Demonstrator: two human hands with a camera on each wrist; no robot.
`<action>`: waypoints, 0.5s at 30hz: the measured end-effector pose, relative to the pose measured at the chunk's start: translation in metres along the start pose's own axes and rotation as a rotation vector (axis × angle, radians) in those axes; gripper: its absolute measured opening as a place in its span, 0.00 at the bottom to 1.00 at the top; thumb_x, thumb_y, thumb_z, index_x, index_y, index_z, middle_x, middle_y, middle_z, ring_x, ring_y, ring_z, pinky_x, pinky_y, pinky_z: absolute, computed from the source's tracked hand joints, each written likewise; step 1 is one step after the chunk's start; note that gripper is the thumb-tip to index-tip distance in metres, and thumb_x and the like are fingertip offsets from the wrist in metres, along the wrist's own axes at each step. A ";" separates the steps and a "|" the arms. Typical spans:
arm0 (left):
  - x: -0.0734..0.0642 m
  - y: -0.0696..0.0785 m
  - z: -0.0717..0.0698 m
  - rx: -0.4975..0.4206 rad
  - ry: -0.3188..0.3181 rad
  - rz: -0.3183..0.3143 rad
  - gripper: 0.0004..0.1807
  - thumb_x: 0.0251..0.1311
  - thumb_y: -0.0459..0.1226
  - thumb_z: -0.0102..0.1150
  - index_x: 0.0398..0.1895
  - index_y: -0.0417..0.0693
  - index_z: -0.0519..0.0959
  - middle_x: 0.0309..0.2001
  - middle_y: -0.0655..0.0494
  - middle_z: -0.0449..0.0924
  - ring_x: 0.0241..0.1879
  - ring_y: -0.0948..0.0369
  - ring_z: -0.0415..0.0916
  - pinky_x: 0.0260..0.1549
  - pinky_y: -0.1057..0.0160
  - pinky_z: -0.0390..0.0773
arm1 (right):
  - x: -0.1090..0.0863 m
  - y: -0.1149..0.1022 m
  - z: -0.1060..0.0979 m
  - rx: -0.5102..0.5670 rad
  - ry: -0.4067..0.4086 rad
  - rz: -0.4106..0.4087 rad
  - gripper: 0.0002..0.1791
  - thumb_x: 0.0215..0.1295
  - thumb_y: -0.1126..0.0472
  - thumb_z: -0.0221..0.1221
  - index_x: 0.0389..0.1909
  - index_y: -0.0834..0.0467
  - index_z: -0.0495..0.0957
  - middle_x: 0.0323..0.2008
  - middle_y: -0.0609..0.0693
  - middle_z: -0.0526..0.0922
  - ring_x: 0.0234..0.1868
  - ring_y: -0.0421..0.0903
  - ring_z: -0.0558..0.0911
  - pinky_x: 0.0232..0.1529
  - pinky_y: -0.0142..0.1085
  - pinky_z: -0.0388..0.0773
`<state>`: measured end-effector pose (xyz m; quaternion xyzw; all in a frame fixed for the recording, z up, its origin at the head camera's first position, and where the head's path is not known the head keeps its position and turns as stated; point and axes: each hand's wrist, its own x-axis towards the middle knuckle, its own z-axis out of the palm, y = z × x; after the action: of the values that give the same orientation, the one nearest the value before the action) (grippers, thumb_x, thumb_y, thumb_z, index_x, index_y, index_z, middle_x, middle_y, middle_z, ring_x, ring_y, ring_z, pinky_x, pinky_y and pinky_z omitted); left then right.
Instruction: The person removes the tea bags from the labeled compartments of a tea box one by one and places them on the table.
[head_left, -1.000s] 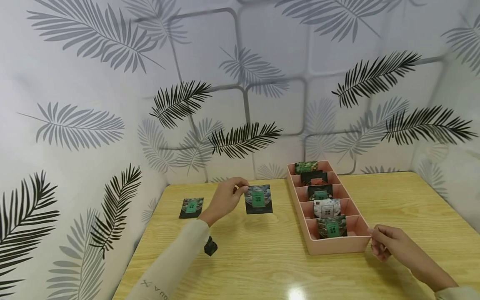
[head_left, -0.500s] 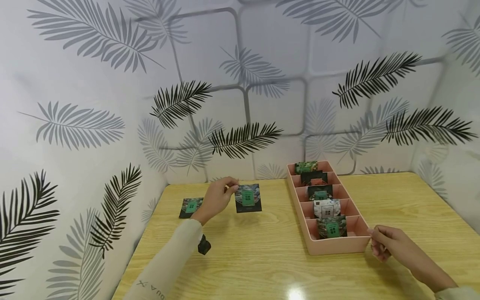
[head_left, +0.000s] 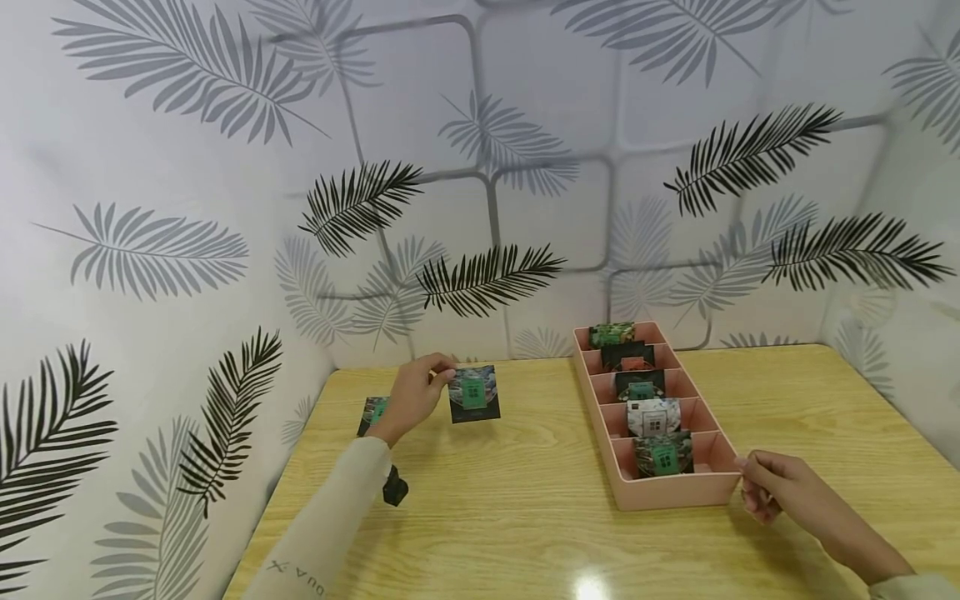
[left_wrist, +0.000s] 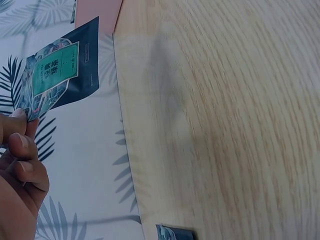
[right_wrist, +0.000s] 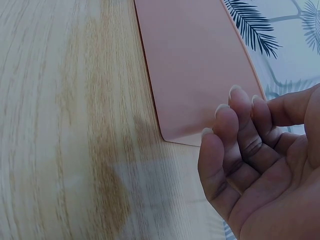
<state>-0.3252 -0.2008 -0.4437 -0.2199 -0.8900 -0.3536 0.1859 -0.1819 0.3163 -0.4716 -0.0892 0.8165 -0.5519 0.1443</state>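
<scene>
A dark square sachet [head_left: 474,393] with a green label hangs from my left hand [head_left: 411,392], which pinches its upper left corner between thumb and fingertips above the table. In the left wrist view the held sachet [left_wrist: 59,67] tilts, its printed face showing. Behind my left wrist lies another dark green-labelled sachet [head_left: 372,412], partly covered. My right hand [head_left: 783,487] pinches the near right corner of a pink divided box [head_left: 675,493]. The right wrist view has that hand's other fingers [right_wrist: 225,125] curled beside the box's outer wall [right_wrist: 195,65].
Several sachets stand in the box's compartments, among them a white one [head_left: 654,417] and a green-labelled one [head_left: 664,455] at the near end. The wooden table [head_left: 517,508] meets a leaf-patterned wall [head_left: 420,250] at the back. A small black object [head_left: 395,487] is at the left sleeve's cuff.
My left hand has moved left with the sachet, away from the box, and now covers more of the sachet on the table. My right hand and the box stay in place.
</scene>
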 end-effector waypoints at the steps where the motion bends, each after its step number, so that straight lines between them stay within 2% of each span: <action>1: 0.000 -0.002 -0.001 0.000 -0.004 -0.011 0.06 0.67 0.37 0.55 0.41 0.52 0.81 0.35 0.60 0.80 0.27 0.65 0.73 0.26 0.62 0.73 | 0.000 0.000 0.000 0.001 0.002 0.004 0.27 0.77 0.48 0.40 0.33 0.71 0.68 0.25 0.55 0.77 0.22 0.47 0.76 0.26 0.41 0.77; 9: -0.003 -0.015 -0.006 0.003 -0.004 -0.047 0.07 0.68 0.38 0.54 0.40 0.51 0.82 0.35 0.59 0.80 0.26 0.64 0.72 0.27 0.60 0.73 | -0.002 -0.003 0.001 -0.005 0.015 0.017 0.27 0.77 0.48 0.39 0.33 0.71 0.68 0.25 0.56 0.77 0.23 0.47 0.76 0.26 0.43 0.78; 15: -0.002 -0.027 -0.007 0.041 -0.007 -0.070 0.07 0.68 0.38 0.53 0.41 0.53 0.81 0.34 0.58 0.80 0.24 0.63 0.71 0.25 0.61 0.72 | -0.002 -0.003 0.001 0.000 0.016 0.016 0.27 0.76 0.47 0.41 0.32 0.70 0.68 0.25 0.56 0.77 0.21 0.48 0.76 0.26 0.43 0.77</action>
<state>-0.3363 -0.2240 -0.4548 -0.1862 -0.9047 -0.3410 0.1749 -0.1796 0.3146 -0.4694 -0.0781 0.8184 -0.5512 0.1421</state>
